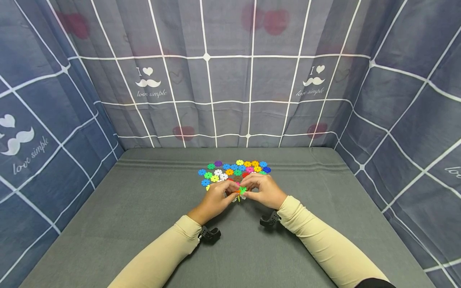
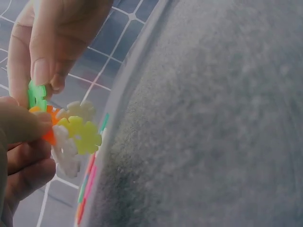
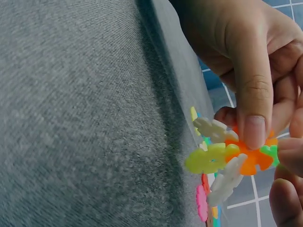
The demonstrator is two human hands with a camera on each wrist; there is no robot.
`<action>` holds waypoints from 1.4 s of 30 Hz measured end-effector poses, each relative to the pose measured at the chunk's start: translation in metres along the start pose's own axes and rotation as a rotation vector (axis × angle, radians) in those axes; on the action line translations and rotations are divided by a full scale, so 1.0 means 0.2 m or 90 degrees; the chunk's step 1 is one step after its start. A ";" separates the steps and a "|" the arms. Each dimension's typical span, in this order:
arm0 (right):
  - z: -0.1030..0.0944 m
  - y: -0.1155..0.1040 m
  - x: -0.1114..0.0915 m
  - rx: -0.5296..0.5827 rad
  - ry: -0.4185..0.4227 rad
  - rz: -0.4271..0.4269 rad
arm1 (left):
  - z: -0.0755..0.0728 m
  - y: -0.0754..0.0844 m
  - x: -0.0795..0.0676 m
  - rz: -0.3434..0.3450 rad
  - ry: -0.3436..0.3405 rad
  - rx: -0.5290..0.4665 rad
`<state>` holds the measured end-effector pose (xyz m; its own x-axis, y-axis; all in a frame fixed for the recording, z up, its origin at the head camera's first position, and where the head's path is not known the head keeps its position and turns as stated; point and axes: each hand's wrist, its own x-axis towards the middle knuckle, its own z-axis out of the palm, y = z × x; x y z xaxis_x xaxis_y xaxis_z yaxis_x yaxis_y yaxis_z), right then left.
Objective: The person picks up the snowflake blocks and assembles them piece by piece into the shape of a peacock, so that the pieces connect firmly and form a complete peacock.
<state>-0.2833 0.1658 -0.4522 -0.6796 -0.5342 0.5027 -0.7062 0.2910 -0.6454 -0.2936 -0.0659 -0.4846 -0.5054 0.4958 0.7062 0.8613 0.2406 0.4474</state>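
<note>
My left hand (image 1: 216, 200) pinches an orange flower-shaped snowflake disc (image 3: 250, 162) between thumb and fingers. Slotted onto that disc are a yellow disc (image 2: 83, 135) and two white discs, one (image 3: 226, 181) below the yellow and one (image 3: 213, 128) above it in the right wrist view. From the other side, my right hand (image 1: 264, 190) pinches a green disc (image 2: 36, 96) by its edge. The green disc meets the orange one's rim; fingertips hide whether their slots are joined. Both hands hold the cluster just above the table, in front of the loose discs.
Loose discs of many colours lie spread on the grey table (image 1: 144, 208) beyond the hands, among them a purple one (image 1: 218, 163) and a blue one (image 1: 201, 172). Blue-grey checked curtains (image 1: 230, 80) enclose the table at the back and both sides.
</note>
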 end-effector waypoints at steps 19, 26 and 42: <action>0.00 0.01 -0.01 0.138 0.071 0.063 | -0.01 0.01 0.00 -0.148 0.008 -0.067; 0.01 0.03 -0.01 0.118 0.044 0.089 | 0.00 0.01 -0.01 -0.159 0.007 -0.088; 0.04 0.03 -0.01 0.161 0.123 0.079 | 0.01 0.01 -0.01 -0.162 -0.005 -0.080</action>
<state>-0.2845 0.1623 -0.4609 -0.7998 -0.3401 0.4947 -0.5599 0.1256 -0.8190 -0.2918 -0.0652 -0.4858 -0.7035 0.4399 0.5582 0.6935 0.2536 0.6743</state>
